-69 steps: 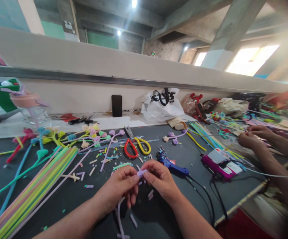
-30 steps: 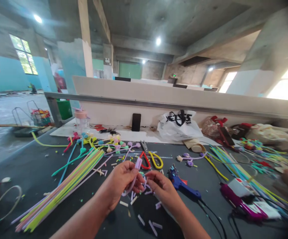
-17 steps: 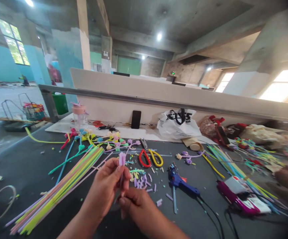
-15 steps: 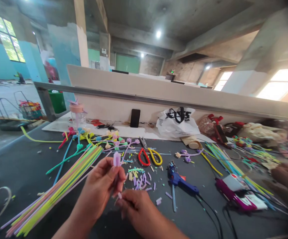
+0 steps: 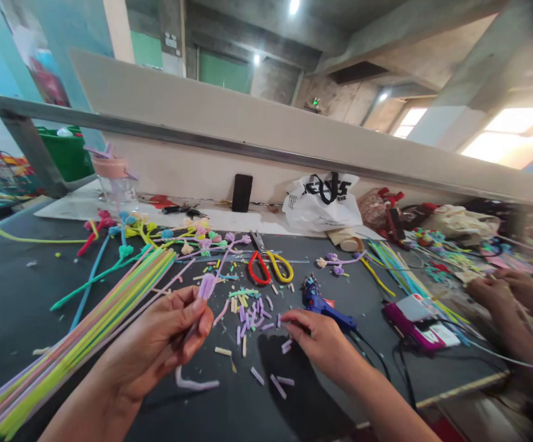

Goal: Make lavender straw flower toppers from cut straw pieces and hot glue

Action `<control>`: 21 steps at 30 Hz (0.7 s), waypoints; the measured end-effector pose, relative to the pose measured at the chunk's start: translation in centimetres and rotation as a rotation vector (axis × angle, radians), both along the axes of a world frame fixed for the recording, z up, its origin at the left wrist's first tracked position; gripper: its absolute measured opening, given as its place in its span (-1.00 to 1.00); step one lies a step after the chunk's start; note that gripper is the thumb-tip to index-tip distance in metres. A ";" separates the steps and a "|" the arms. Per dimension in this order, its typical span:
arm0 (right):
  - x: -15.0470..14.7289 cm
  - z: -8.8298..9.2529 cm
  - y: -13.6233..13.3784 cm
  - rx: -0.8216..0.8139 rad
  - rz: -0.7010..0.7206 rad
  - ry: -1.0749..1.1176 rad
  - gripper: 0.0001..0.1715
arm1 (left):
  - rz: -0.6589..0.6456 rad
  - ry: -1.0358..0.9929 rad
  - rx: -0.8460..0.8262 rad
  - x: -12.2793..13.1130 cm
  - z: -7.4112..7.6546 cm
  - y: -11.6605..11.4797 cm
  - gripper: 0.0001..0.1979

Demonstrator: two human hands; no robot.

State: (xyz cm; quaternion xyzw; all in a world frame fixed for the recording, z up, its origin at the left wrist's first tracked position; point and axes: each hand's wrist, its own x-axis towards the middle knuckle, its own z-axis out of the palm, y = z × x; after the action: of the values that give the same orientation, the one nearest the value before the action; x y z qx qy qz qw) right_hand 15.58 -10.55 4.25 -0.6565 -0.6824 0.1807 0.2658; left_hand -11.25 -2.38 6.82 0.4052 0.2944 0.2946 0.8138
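At my eleven o'clock my left hand alone now pinches the lilac bundle, since my right hand has just drawn away to one o'clock, its fingers slightly parted beside the loose lilac pieces, seemingly free to handle them.

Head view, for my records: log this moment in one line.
left hand: holds purple bundle; right hand: near purple bits; scissors, glue gun: on table

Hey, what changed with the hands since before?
The right hand let go of the purple stem and moved right, away from the left hand, to the loose purple pieces; whether it grips one is unclear. The left hand still holds the purple bunch, and the scissors stayed put.
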 end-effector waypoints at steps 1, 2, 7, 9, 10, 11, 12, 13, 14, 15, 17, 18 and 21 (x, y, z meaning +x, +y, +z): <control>0.5 0.0 -0.4 -0.007 -0.021 -0.022 -0.78 | -0.013 0.010 -0.020 0.3 -0.5 0.0 -0.82; 0.9 -0.1 -0.8 -0.015 -0.040 -0.043 -0.79 | -0.023 0.020 -0.039 0.6 -1.1 -0.1 -0.82; 2.0 -0.7 -2.3 -0.050 -0.049 -0.084 -0.79 | -0.082 -0.008 -0.153 1.4 -2.9 -0.6 -0.79; 2.2 -0.4 -2.7 -0.064 -0.089 -0.074 -0.80 | -0.091 -0.071 -0.209 1.3 -3.0 -0.7 -0.84; 2.2 -0.1 -3.0 -0.101 -0.106 -0.048 -0.81 | -0.089 -0.098 -0.238 1.2 -2.9 -0.7 -0.85; 2.2 0.2 -3.2 -0.161 -0.109 0.002 -0.82 | -0.081 -0.116 -0.265 1.1 -2.8 -0.7 -0.87; 2.1 0.6 -3.4 -0.236 -0.095 0.071 -0.83 | -0.071 -0.127 -0.290 1.0 -2.7 -0.7 -0.88; 2.0 0.8 -3.6 -0.301 -0.069 0.139 -0.81 | -0.063 -0.131 -0.307 1.0 -2.6 -0.6 -0.89; 1.9 0.9 -3.7 -0.334 -0.044 0.183 -0.79 | -0.056 -0.131 -0.316 0.9 -2.6 -0.6 -0.89; 1.8 1.0 -3.7 -0.323 -0.029 0.191 -0.79 | -0.050 -0.128 -0.319 0.9 -2.6 -0.6 -0.90; 1.7 0.6 -3.7 -0.196 -0.038 0.108 -0.82 | -0.041 -0.116 -0.312 1.0 -2.6 -0.6 -0.90; 1.7 0.4 -3.6 -0.119 -0.056 0.047 -0.83 | -0.036 -0.108 -0.305 1.1 -2.7 -0.6 -0.90; 2.7 -0.4 -3.3 0.024 -0.147 -0.088 -0.79 | -0.027 -0.068 -0.276 1.2 -2.9 -0.6 -0.88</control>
State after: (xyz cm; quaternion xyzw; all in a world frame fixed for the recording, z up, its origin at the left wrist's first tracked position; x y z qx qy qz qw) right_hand 18.32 -13.88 3.86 -0.7088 -0.6457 0.1233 0.2560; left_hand -10.04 -2.99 3.95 0.2829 0.2988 0.2539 0.8753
